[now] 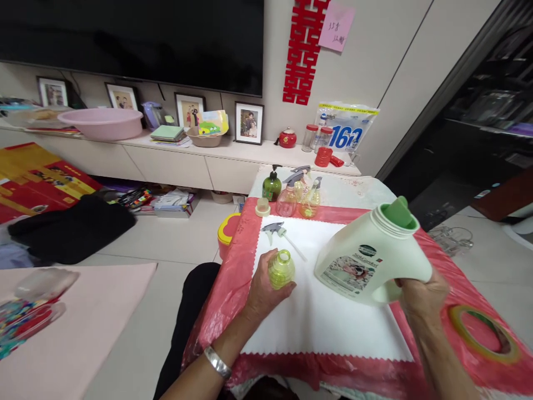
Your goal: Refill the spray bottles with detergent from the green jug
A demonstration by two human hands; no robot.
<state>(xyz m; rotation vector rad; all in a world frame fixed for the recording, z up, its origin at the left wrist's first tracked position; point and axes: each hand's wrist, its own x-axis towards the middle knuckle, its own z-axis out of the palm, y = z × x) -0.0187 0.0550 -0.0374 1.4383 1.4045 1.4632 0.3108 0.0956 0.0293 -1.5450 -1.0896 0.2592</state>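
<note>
My left hand [266,286] is wrapped round a small yellow-green spray bottle [282,271] whose top is off, its neck pointing up. My right hand [427,297] grips the handle of a large pale green detergent jug [353,258]. The jug is uncapped, with a green spout showing in its mouth, and leans to the left above the white cloth [333,328]. Just behind the bottle, a grey spray trigger [275,229] with a thin tube lies on the cloth. A pale cap [262,207] stands at the cloth's far left corner.
At the table's far end stand a green pump bottle [272,186], a pink bottle [286,203] and a yellow spray bottle [310,205]. A tape roll [485,333] lies at right on the red plastic cover [225,303]. A pink table [108,311] is at left.
</note>
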